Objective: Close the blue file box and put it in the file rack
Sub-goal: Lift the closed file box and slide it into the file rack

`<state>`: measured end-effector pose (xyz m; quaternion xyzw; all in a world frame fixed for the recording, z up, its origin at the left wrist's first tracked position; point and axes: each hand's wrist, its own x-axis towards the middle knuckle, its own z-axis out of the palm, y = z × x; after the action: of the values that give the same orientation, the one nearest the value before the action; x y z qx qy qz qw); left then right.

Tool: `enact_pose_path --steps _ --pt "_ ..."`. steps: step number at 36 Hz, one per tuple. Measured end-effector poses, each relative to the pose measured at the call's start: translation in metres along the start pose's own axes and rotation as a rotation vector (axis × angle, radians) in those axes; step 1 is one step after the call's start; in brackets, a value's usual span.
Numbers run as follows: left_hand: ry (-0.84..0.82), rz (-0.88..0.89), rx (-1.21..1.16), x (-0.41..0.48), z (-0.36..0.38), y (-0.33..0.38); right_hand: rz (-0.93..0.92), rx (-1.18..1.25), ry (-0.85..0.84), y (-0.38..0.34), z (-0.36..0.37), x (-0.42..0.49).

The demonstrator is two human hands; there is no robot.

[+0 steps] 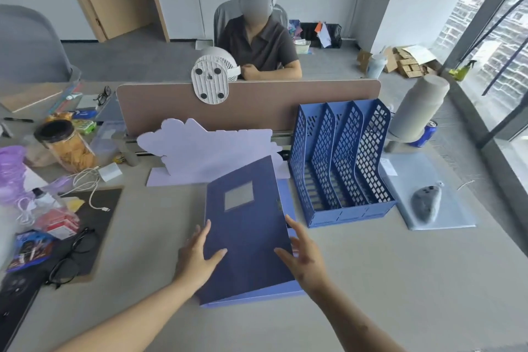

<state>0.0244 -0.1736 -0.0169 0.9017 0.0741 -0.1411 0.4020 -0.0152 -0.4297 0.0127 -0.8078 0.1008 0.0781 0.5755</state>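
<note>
Head view, desk seen from above and forward. Item: blue file box (245, 237), lying flat on the grey desk (400, 280) directly before the wearer, lid lowered most of the way but not latched; a paler blue strip of the base shows along the near and right edges, so the lid sits slightly askew or raised on that side. Item: file rack (340, 163), blue, perforated dividers, several upright slots, standing just beside the box to the right and behind it; slots appear empty. Left hand (197, 257): fingers spread and apart, resting at the lid's left edge, thumb on the cover, nothing clasped. Right hand (303, 254): fingers likewise splayed, at the lid's right edge near the clasp side, not gripping. Adjacent items: lilac cloud-shaped card (205, 151) standing just behind the box; spectacles (71, 257) on a dark mat to the left; grey controller (425, 203) on a clear folder right of the rack. Hazards, as judged: lid pressed down while misaligned may fail to catch and spring open on lifting; an unlatched box tilted upright could spill whatever it holds; the far corner, raised carelessly, may topple the card; a box entered at an angle could jam against a divider or push the light rack backward.
</note>
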Motion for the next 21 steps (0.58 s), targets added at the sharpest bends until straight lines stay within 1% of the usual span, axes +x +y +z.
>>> enact_pose_path --steps 5,9,11,14,17,19,21 --pt "-0.050 -0.120 0.050 0.014 0.003 -0.008 0.045 -0.067 0.045 0.011 -0.006 0.000" --pt "-0.140 -0.216 -0.110 0.022 0.010 -0.011 0.054 -0.075 0.053 0.020 -0.009 -0.002" --pt "-0.192 -0.223 -0.149 0.027 0.016 -0.016 0.026 -0.097 0.060 0.026 -0.012 -0.002" --pt "-0.226 -0.227 -0.211 0.032 0.027 -0.020 -0.008 -0.186 0.083 0.035 -0.014 -0.003" --pt "-0.200 -0.196 -0.219 0.023 0.031 -0.007 -0.038 -0.314 0.119 0.049 -0.013 -0.004" --pt "-0.180 -0.173 -0.184 0.021 0.036 -0.001 -0.017 -0.301 0.117 0.061 -0.011 -0.003" --pt "-0.163 -0.159 -0.154 0.022 0.041 -0.002 0.034 -0.227 0.083 0.071 -0.008 -0.003"
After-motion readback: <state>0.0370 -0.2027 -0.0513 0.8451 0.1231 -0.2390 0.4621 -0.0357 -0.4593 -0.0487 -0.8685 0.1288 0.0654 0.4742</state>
